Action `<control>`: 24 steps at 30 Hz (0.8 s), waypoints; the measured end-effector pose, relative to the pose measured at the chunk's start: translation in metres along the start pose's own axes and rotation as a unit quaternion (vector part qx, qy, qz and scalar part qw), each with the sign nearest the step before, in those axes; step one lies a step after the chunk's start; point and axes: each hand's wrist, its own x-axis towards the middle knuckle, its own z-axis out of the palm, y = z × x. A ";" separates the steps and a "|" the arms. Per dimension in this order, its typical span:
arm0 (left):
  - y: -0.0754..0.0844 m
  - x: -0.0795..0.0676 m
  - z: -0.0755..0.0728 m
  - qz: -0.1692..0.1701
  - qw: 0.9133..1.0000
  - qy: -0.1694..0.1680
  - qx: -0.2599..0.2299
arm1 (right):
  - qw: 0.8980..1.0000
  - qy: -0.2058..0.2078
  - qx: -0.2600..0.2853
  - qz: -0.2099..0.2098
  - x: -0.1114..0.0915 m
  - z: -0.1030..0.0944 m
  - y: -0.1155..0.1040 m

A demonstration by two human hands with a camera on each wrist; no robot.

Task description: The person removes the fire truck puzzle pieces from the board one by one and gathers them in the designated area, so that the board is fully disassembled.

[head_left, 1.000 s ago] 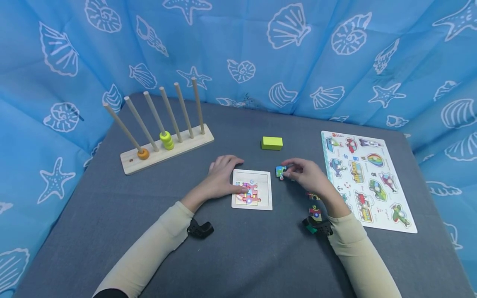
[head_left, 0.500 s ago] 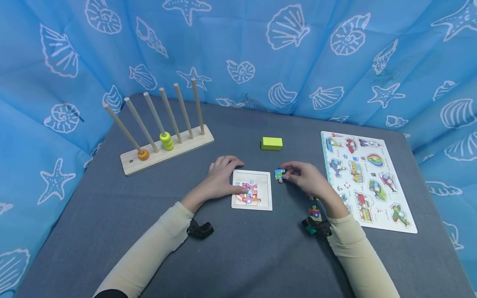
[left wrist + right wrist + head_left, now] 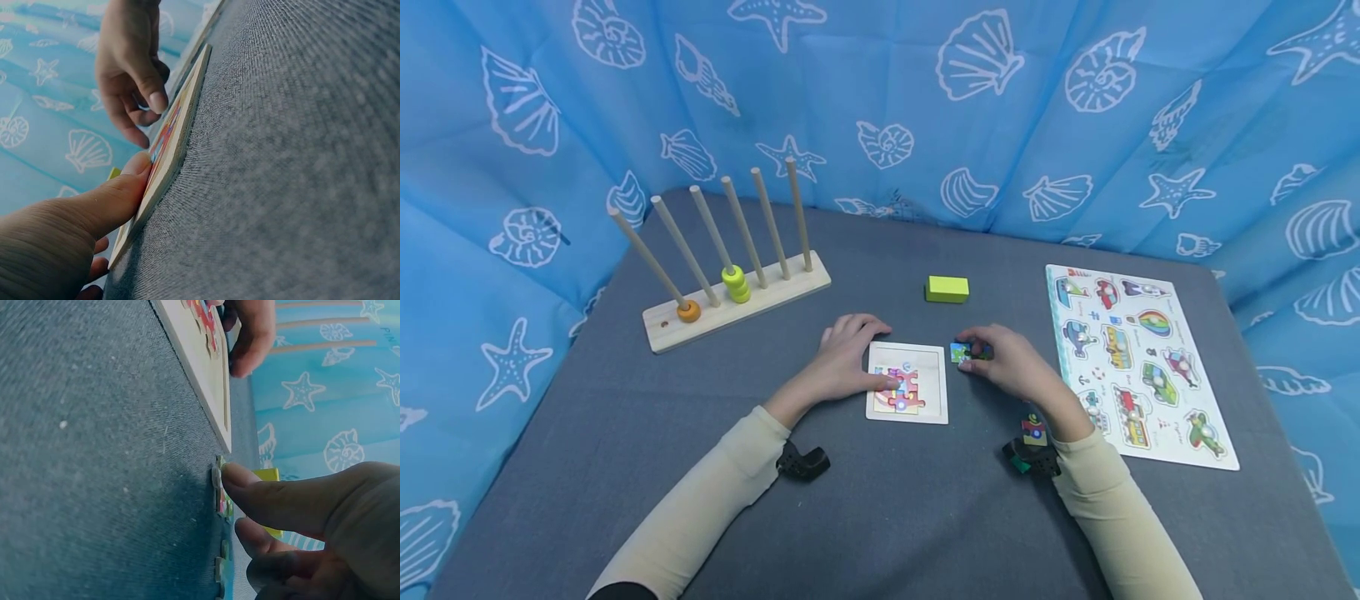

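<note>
A blue curtain [image 3: 850, 100] printed with white shells and starfish is hung behind a table [image 3: 880, 517] covered in dark grey cloth. At the right, a white board [image 3: 1176, 446] is set with colourful vehicles; at the left, a wooden stand [image 3: 775, 289] is fitted with slanting pegs. The left hand [image 3: 844, 365] is laid over the left side of a tray [image 3: 932, 379], its thumb rested on the joined pieces [image 3: 907, 400] and its other fingers spread past the far left corner. By the right hand [image 3: 1015, 362], a puzzle piece [image 3: 958, 352] is pinched between thumb and forefinger. The tray is square, pale and raised at the rim; its lower left is filled by the joined pieces, coloured red, pink and yellow. Beyond it, a yellow-green block [image 3: 947, 289] is seen. The pinched piece is patterned in blue and green, and is held just right of the tray.
</note>
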 end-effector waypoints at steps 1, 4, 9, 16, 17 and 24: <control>0.000 0.000 0.000 0.000 1.000 0.000 0.000 | 1.000 0.001 -0.002 -0.002 0.000 0.000 0.000; 0.000 0.000 0.000 0.000 1.000 0.000 0.000 | 1.000 0.006 -0.010 -0.006 0.000 -0.001 -0.001; -0.001 0.000 0.000 0.003 1.000 0.000 -0.002 | 1.000 0.007 -0.023 -0.010 0.000 0.000 -0.002; -0.002 0.000 0.001 0.005 1.000 0.006 0.000 | 0.999 0.010 -0.037 -0.005 -0.001 0.001 -0.011; -0.002 0.000 0.001 0.006 1.000 0.006 -0.001 | 0.999 0.012 -0.034 -0.008 -0.002 0.002 -0.015; -0.002 0.001 0.001 0.007 1.000 0.003 0.006 | 0.998 0.001 -0.003 -0.063 -0.005 0.018 -0.042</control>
